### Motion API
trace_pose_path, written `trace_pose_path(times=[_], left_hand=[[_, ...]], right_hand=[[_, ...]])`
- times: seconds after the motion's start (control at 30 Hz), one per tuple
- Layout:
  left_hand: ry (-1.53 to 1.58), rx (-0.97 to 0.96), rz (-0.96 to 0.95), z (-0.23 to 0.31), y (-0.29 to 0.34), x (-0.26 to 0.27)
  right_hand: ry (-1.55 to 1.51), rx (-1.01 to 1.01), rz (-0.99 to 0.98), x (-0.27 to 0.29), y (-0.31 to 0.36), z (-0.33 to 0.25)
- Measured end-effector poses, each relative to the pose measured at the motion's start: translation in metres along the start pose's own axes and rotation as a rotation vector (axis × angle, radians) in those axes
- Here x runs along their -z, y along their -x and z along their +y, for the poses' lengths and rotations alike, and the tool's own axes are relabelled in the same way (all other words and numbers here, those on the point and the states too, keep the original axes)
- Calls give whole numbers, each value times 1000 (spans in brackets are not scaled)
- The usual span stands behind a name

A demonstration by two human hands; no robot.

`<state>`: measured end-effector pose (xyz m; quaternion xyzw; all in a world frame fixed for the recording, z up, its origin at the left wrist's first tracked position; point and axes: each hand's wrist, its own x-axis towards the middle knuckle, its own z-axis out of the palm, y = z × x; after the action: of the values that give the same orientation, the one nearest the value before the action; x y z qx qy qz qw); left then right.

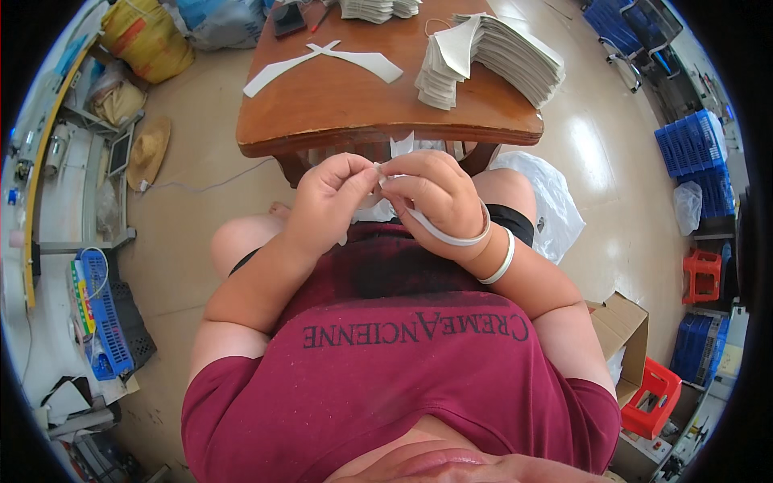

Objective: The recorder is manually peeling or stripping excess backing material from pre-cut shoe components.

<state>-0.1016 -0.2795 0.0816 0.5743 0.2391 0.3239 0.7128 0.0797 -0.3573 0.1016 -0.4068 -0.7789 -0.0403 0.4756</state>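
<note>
My left hand (332, 200) and my right hand (439, 193) meet over my lap, just off the table's near edge. Fingers and thumbs of both are pinched together on a thin white piece (403, 145), paper or cloth, I cannot tell which. One pointed end of it sticks up beyond the fingers; most of the rest is hidden by the hands. A narrow white strip (448, 237) runs from under my right fingers across the palm to the wrist. Further down that wrist sits a white band (506, 259).
On the brown wooden table (346, 117) lie two crossed curved white pieces (366, 62), a fanned stack of white pieces (523, 64), another stack (374, 8) and a dark box (288, 20). A plastic bag (555, 201) and cardboard box (624, 322) are at my right.
</note>
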Motion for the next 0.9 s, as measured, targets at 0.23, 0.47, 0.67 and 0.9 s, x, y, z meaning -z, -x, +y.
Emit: trace_pose_path(times=[0.23,0.47,0.67,0.9], left_hand=[[166,-67,341,8,-15,24],[570,-72,518,19,-35,112],[732,-169,367,50,8,252],[197,-273,1093,95,39,279]], right_hand=[[-225,-15,25,14,-4,2],[-831,-140,-134,41,4,9],[-1262,-403,10,48,22,29],[-1513,-543,296,63,42,53]])
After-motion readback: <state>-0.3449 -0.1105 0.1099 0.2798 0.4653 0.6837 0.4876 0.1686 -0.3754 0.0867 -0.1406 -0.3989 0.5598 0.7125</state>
